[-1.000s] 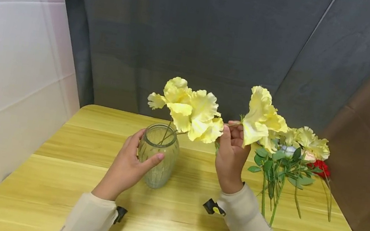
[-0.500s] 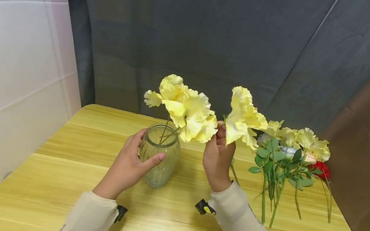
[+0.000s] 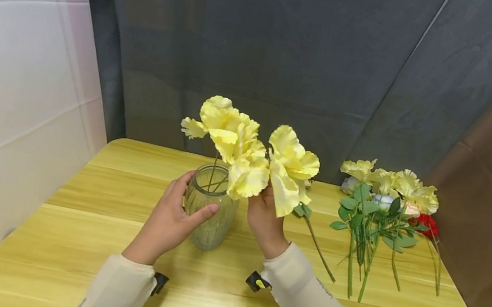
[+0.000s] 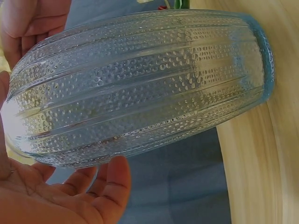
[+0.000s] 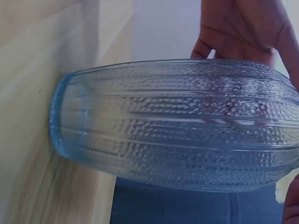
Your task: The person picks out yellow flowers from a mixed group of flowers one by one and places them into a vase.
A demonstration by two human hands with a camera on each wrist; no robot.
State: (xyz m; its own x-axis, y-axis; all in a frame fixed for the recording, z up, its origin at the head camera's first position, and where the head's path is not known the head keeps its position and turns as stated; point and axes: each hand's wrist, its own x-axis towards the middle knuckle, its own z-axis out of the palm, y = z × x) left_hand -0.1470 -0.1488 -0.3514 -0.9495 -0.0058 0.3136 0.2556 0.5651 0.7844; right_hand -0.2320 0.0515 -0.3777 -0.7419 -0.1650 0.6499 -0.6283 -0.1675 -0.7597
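Observation:
A ribbed clear glass vase [image 3: 212, 229] stands upright on the table. My left hand [image 3: 171, 224] holds its left side, thumb across the front and fingers behind. Two frilly yellow flowers [image 3: 218, 118] lean out of the vase's mouth, their thin stems crossing inside. Just right of the vase, my right hand [image 3: 267, 223] grips another yellow flower [image 3: 287, 172] below its bloom; petals hide most of its fingers and the stem. In the left wrist view, the vase's dimpled glass [image 4: 140, 88] lies between both hands.
At the right of the wooden table [image 3: 74, 255] lie several yellow flowers [image 3: 409, 188], a red flower [image 3: 428, 225], pale blooms and green leafy stems [image 3: 369, 258]. A single stem [image 3: 319, 249] lies nearer the vase. A dark curtain [image 3: 258, 62] hangs behind.
My right hand has moved left with the yellow flower, up close to the vase. The blooms in the vase have shifted left a little. My left hand has stayed on the vase.

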